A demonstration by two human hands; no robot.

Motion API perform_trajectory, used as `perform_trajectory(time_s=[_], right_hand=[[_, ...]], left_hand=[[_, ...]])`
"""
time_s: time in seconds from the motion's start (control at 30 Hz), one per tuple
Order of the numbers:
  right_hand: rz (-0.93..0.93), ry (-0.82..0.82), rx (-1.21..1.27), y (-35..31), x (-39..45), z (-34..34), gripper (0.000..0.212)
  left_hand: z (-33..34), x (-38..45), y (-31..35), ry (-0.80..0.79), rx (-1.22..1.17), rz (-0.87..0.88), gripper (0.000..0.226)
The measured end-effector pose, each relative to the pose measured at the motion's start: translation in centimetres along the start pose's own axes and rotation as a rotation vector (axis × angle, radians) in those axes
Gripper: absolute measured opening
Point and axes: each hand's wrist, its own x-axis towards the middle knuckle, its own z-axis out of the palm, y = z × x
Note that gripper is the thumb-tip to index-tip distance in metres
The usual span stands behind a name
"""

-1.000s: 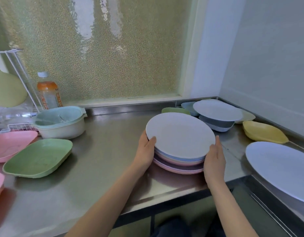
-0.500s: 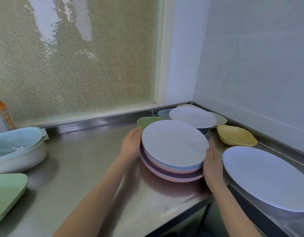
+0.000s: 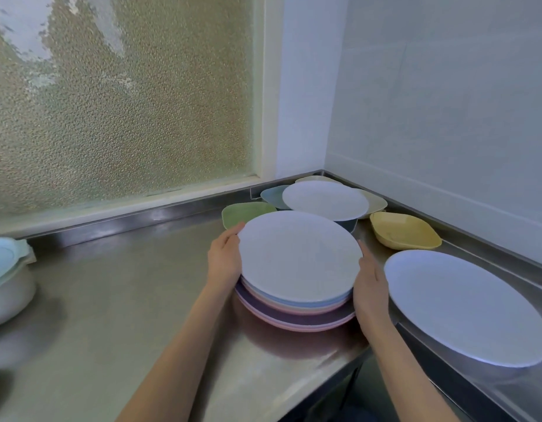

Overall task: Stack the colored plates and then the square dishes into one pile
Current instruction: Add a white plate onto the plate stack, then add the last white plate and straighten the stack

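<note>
A stack of round colored plates stands on the steel counter, a white plate on top over blue, pink and purple ones. My left hand grips its left side with the thumb at the top rim. My right hand holds its right side. Whether the stack rests on the counter or hangs just above it I cannot tell. Square dishes lie behind it: a green one, a blue one, a cream one and a yellow one.
A white plate sits on a dark bowl in the back corner. A large white plate lies at the right, over the sink edge. A white pot with a light-blue lid stands at the far left. Walls close the corner.
The view has swung right, so the green and pink dishes at the left are out of view. Both hands have moved the plate stack back toward the corner dishes.
</note>
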Motion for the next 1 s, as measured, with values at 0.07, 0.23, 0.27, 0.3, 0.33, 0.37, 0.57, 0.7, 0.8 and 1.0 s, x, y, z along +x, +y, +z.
perform_trajectory(time_s=[0.07,0.23,0.27,0.3,0.33,0.37,0.57,0.7,0.8,1.0], right_hand=[[-0.001,-0.013,-0.021,0.1,0.1,-0.2,0.04],[-0.078,-0.034,-0.071,-0.7,2.3,-0.7,0.031],[-0.085,-0.018,-0.048,-1.2,3.3,-0.7,0.031],[-0.077,-0.003,-0.036,-1.7,4.5,-0.6,0.033],[-0.072,0.003,-0.049,-2.1,5.8,-0.5,0.037],[-0.084,-0.005,-0.099,-2.3,7.2,-0.5,0.04],[-0.253,-0.133,-0.651,-0.7,13.7,0.0,0.052],[-0.287,-0.317,-0.839,0.4,16.2,0.3,0.039],[-0.303,-0.3,-0.864,0.8,16.6,0.7,0.028],[-0.414,-0.151,-0.934,0.5,16.1,1.5,0.028]], left_hand=[[0.0,-0.1,-0.1,0.004,-0.043,-0.002,0.04],[-0.1,-0.3,-0.4,-0.014,-0.147,-0.018,0.034],[-0.1,-0.3,-0.6,-0.027,-0.162,-0.014,0.033],[-0.2,-0.3,-0.8,-0.04,-0.178,-0.009,0.034],[-0.1,-0.4,-1.1,-0.048,-0.192,-0.002,0.035],[-0.1,-0.4,-1.4,-0.048,-0.199,0.007,0.035],[0.0,-0.2,-1.7,-0.032,-0.228,0.037,0.036],[0.0,-0.3,-1.5,-0.018,-0.233,0.058,0.038],[0.1,-0.2,-1.8,-0.019,-0.226,0.057,0.034],[0.0,0.0,-2.0,-0.017,-0.209,0.075,0.034]])
